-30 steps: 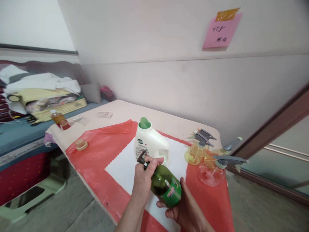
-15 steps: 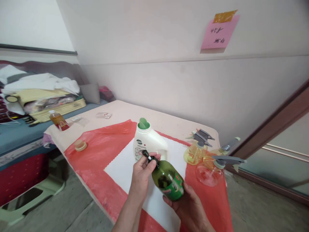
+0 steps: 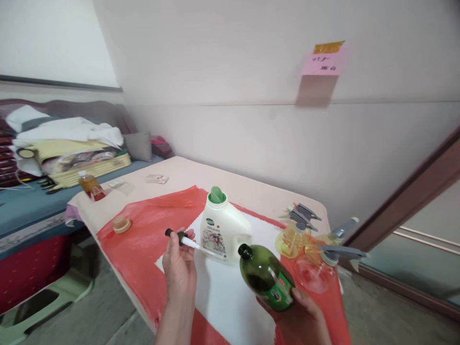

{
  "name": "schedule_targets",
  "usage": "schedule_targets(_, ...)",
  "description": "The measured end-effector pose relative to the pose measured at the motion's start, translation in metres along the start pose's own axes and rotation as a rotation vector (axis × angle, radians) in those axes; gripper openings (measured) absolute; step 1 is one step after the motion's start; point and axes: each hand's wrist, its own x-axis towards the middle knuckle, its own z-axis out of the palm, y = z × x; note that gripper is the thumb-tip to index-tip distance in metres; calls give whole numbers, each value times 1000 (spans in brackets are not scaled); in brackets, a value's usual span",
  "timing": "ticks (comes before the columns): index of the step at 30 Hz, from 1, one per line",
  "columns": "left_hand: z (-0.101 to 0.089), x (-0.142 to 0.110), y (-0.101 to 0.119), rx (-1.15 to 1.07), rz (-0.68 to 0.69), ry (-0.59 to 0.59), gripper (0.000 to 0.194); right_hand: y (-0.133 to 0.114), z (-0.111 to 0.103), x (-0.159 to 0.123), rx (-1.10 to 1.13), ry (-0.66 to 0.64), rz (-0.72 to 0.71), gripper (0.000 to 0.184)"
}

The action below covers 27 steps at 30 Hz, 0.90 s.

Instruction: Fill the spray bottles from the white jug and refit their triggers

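Between the fingers of my left hand [image 3: 179, 268] is a black pump top [image 3: 184, 238] with a white and clear tube, pointing right toward the bottles. My right hand [image 3: 298, 316] grips a green see-through bottle [image 3: 261, 270] near its base. The bottle leans to the left and its black-rimmed mouth is uncovered. Behind both hands stands a white detergent jug [image 3: 224, 227] with a green spout insert and no cap on. It rests on a white sheet [image 3: 224, 297] over a red plastic cover [image 3: 143, 215].
Several spray bottles with grey triggers, among them a clear one [image 3: 316, 273] and a yellowish one [image 3: 291, 239], stand at the right. A beige cap [image 3: 121, 224] lies on the left. An amber bottle [image 3: 91, 186] stands at the table's far left corner. A stool [image 3: 53, 292] is beside the table.
The pump top has come out of the green bottle. My left hand has moved left with it, while my right hand has shifted slightly right with the bottle.
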Motion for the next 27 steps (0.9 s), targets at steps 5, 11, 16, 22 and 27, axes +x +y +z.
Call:
schedule_targets(5,3,0,-9,44,-49,-17,35,-51,51,18,-177,-7,-161,42)
schedule_targets(11,9,0,-8,69,-92,-45,40,-111,113,58,-462,-71,-222,42)
schedule_targets(16,11,0,-5,56,-108,-46,38,-141,148,80,-772,-151,-183,43)
schedule_targets(22,13,0,-4,-1,-140,-58,37,-155,179,92,-1121,-120,-201,44)
schedule_targets(27,14,1,-3,-27,-146,-49,37,-163,205,92,-1381,-96,-238,52)
